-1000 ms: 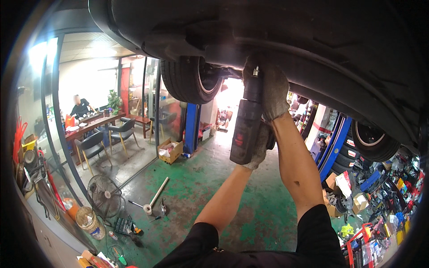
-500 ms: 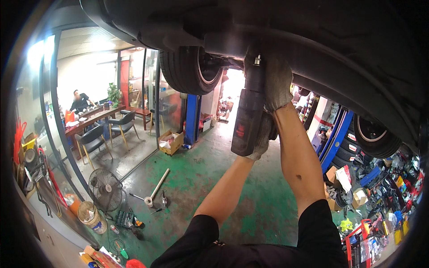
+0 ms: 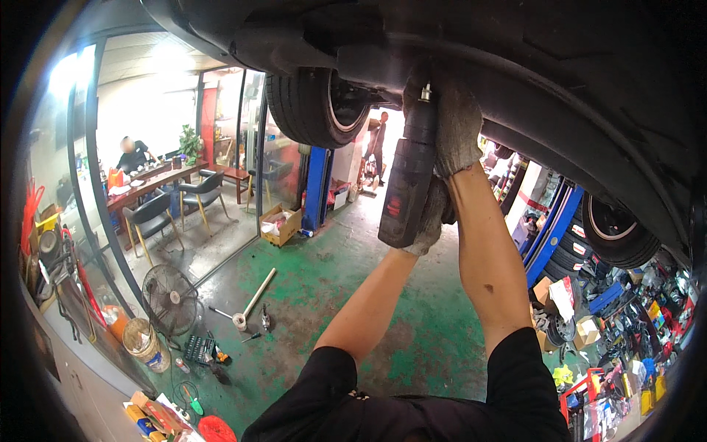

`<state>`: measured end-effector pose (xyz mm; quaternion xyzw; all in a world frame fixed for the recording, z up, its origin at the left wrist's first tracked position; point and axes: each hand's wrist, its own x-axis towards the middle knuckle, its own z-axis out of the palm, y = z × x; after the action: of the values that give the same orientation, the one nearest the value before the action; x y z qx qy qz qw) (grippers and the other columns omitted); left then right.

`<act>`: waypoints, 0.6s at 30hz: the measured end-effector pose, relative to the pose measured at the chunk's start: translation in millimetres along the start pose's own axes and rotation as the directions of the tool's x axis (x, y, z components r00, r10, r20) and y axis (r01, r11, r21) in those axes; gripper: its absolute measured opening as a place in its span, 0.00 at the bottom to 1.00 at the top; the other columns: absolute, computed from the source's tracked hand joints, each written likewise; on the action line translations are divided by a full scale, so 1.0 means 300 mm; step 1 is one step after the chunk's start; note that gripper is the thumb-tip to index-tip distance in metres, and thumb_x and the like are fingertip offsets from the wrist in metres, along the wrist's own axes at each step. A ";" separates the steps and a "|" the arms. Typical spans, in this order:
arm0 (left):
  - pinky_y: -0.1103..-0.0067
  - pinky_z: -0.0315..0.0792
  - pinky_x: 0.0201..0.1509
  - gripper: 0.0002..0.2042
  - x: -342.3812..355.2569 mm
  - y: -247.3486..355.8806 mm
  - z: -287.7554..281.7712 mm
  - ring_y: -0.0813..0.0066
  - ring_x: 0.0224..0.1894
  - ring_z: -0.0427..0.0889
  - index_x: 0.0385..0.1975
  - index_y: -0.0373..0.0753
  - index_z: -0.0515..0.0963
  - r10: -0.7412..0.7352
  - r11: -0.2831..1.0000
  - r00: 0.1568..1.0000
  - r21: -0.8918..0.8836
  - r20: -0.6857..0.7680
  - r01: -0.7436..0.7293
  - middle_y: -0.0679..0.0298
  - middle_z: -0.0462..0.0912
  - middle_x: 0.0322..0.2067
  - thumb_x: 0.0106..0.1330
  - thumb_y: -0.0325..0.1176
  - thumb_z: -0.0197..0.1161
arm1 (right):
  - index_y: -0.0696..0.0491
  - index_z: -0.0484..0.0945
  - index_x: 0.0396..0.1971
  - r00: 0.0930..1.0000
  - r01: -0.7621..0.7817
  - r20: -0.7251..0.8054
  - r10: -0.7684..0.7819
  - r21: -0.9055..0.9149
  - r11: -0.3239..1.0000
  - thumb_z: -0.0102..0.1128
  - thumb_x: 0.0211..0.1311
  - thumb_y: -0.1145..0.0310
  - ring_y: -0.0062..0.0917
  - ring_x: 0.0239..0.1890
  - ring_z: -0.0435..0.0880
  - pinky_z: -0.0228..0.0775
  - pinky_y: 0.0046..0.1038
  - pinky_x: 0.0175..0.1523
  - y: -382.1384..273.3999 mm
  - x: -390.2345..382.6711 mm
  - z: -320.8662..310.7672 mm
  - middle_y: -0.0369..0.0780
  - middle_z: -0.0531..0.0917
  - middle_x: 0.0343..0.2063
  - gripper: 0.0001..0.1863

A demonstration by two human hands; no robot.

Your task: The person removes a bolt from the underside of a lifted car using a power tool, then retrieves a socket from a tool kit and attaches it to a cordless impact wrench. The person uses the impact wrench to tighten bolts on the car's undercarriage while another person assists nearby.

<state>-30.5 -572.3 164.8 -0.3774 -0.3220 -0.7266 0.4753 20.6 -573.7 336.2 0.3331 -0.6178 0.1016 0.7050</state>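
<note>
Under the dark car underside (image 3: 515, 44), overhead of both forearms, a black power driver (image 3: 406, 193) is held nose up. Its lower end is carried by the gloved left hand (image 3: 427, 236), wrapped round the grip; most of those fingers are masked by the tool. The gloved right hand (image 3: 459, 131) is placed higher, alongside the nose; its fingers are lost in shadow, so whether the nose or a part above is gripped can't be told. Technique, as a judgement: weight should be taken by the left hand, nose steadied by the right, tool axis lined up straight before any trigger pull, trigger squeezed gently at first. Glove fabric should be held clear of the bright metal tip (image 3: 426, 92); loose knit could be caught if it spins. Contact between tip and underside can't be confirmed. Driver location: extended upward from the left hand, just left of the right hand, leaning slightly. Beyond the hands, to their left, a car wheel (image 3: 305, 110) is hung near a blue post (image 3: 314, 193). Well below and left of the hands, a pale long-handled tool (image 3: 258, 297) is laid on the green floor (image 3: 324, 265).
</note>
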 end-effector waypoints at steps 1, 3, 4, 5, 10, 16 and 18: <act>0.76 0.75 0.50 0.22 0.002 0.002 0.002 0.76 0.48 0.76 0.63 0.40 0.68 0.006 1.000 1.000 0.003 -0.002 -0.006 0.64 0.77 0.47 0.75 0.39 0.62 | 0.53 0.81 0.56 0.999 -0.034 0.019 0.033 0.037 0.999 0.62 0.64 0.64 0.45 0.48 0.86 0.81 0.42 0.52 0.001 -0.001 0.002 0.50 0.86 0.47 0.21; 0.76 0.75 0.51 0.22 0.007 0.005 0.004 0.76 0.48 0.76 0.64 0.40 0.67 0.010 1.000 1.000 -0.005 0.001 -0.010 0.64 0.77 0.47 0.75 0.39 0.62 | 0.54 0.80 0.55 0.994 -0.099 0.051 0.094 0.100 0.990 0.57 0.65 0.75 0.44 0.52 0.84 0.79 0.40 0.56 0.001 -0.004 0.004 0.48 0.85 0.50 0.18; 0.76 0.75 0.51 0.22 0.009 0.007 0.004 0.76 0.48 0.76 0.64 0.40 0.67 0.011 1.000 1.000 -0.003 0.000 -0.011 0.64 0.77 0.47 0.75 0.39 0.62 | 0.54 0.80 0.56 0.996 -0.084 0.040 0.080 0.097 0.992 0.57 0.65 0.75 0.44 0.52 0.84 0.79 0.40 0.57 0.000 -0.003 0.006 0.48 0.85 0.50 0.19; 0.76 0.75 0.51 0.23 0.013 0.009 0.005 0.76 0.49 0.76 0.65 0.40 0.67 0.016 1.000 1.000 -0.001 0.000 -0.016 0.63 0.77 0.48 0.75 0.39 0.62 | 0.54 0.80 0.56 0.998 -0.066 0.030 0.063 0.098 0.993 0.56 0.66 0.76 0.44 0.52 0.84 0.79 0.40 0.57 -0.004 -0.006 0.005 0.48 0.85 0.50 0.19; 0.75 0.76 0.52 0.24 0.030 0.025 0.010 0.75 0.50 0.77 0.66 0.40 0.66 0.025 1.000 1.000 -0.010 -0.001 -0.025 0.63 0.78 0.49 0.75 0.39 0.62 | 0.52 0.80 0.57 0.995 -0.094 0.036 0.091 0.105 0.990 0.54 0.67 0.76 0.43 0.53 0.84 0.78 0.40 0.59 -0.012 -0.004 0.002 0.47 0.85 0.51 0.19; 0.75 0.77 0.53 0.26 0.042 0.034 0.013 0.75 0.51 0.78 0.68 0.40 0.65 0.031 0.999 0.999 -0.026 -0.008 -0.031 0.62 0.78 0.50 0.75 0.39 0.62 | 0.50 0.81 0.56 0.998 -0.053 -0.036 0.059 0.140 0.989 0.62 0.66 0.57 0.46 0.47 0.87 0.81 0.43 0.51 -0.009 0.000 0.012 0.49 0.87 0.46 0.21; 0.75 0.77 0.54 0.27 0.046 0.040 0.013 0.75 0.51 0.78 0.69 0.40 0.64 0.033 0.999 0.999 -0.028 -0.006 -0.033 0.61 0.78 0.51 0.74 0.39 0.62 | 0.50 0.81 0.56 0.997 -0.024 -0.064 0.034 0.150 0.988 0.62 0.67 0.58 0.46 0.47 0.87 0.81 0.43 0.51 -0.010 -0.001 0.014 0.49 0.87 0.46 0.21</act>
<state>-22.0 -579.3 180.0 -0.3870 -0.3043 -0.7242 0.4829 18.7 -578.3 335.0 0.3724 -0.5895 0.1690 0.6966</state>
